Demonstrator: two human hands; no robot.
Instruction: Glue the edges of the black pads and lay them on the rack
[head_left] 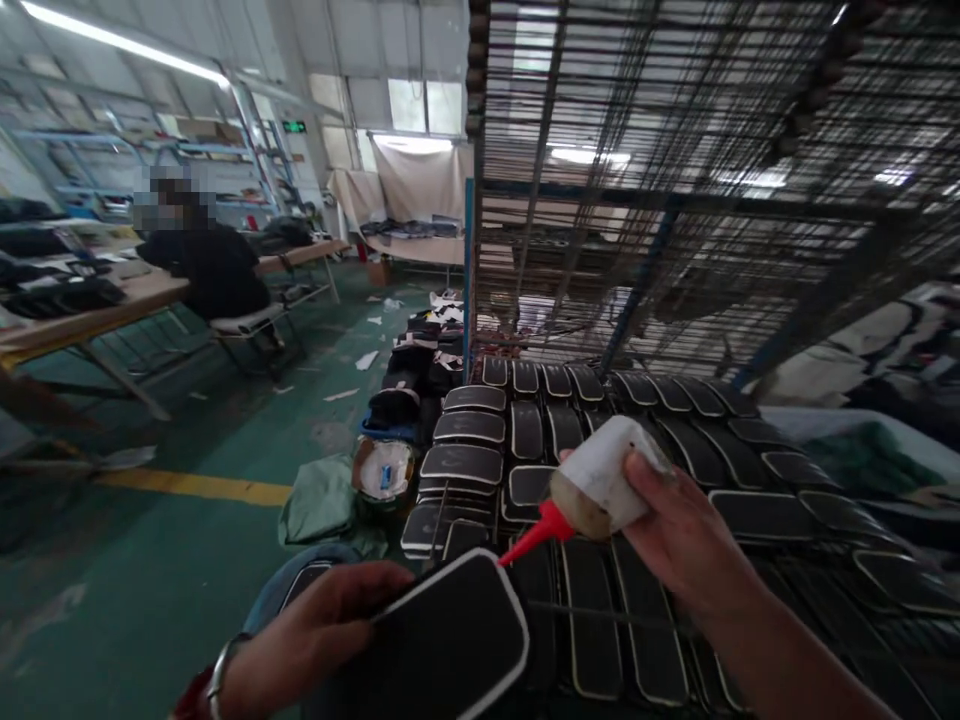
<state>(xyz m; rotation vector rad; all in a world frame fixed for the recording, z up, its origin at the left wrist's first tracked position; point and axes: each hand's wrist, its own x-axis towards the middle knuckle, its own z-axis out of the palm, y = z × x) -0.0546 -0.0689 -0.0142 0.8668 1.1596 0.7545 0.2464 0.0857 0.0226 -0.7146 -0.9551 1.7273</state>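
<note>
My left hand (326, 620) grips a black panel (442, 640) with rounded corners by its left edge, thumb on top. A white line of glue (523, 625) runs along the panel's border. In my right hand (679, 520) is a glue bottle (600, 475), tipped down to the left, its body whitish and its red nozzle (540, 532) touching or just above the panel's far corner. The panel's near end is cut off by the frame. Beneath and beyond lie rows of similar black panels (463, 463) with pale outlines on a rack.
A wire rack (570, 250) rises behind the panels. On the floor to the left are a green cloth bundle (319, 505), a round tub (384, 468) and a row of dark bundles (409, 375). Farther left, a person (217, 260) sits at a long worktable (157, 290).
</note>
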